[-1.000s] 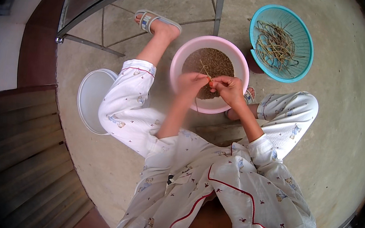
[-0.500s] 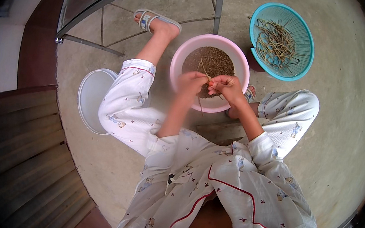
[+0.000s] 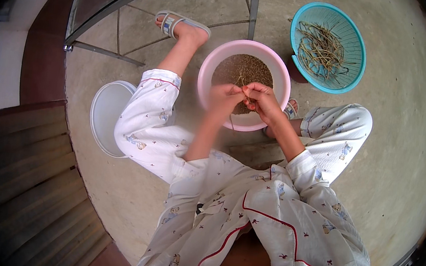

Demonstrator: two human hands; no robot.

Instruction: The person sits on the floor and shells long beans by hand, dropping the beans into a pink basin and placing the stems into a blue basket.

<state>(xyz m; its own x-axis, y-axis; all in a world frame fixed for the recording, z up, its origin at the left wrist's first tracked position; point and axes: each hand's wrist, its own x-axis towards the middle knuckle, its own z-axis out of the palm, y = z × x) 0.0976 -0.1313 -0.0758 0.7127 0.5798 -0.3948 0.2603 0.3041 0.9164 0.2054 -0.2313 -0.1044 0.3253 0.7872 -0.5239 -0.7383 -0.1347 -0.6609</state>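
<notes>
**Pinching a dry stalk over the pink bowl**

The person's left hand (image 3: 224, 97) and right hand (image 3: 263, 101) meet above the pink bowl (image 3: 285, 86), each grip narrow and apparently closed on a thin dry stalk (image 3: 240, 79); the left is blurred. The work looks partway along: a broad layer of brown grains (image 3: 255, 68) already lies in the bowl, and the stalk is in hand. More stalks (image 3: 321, 51) lie tangled in the blue basket (image 3: 354, 43) beyond the right hand; whether those are finished or left to handle cannot be told.
</notes>
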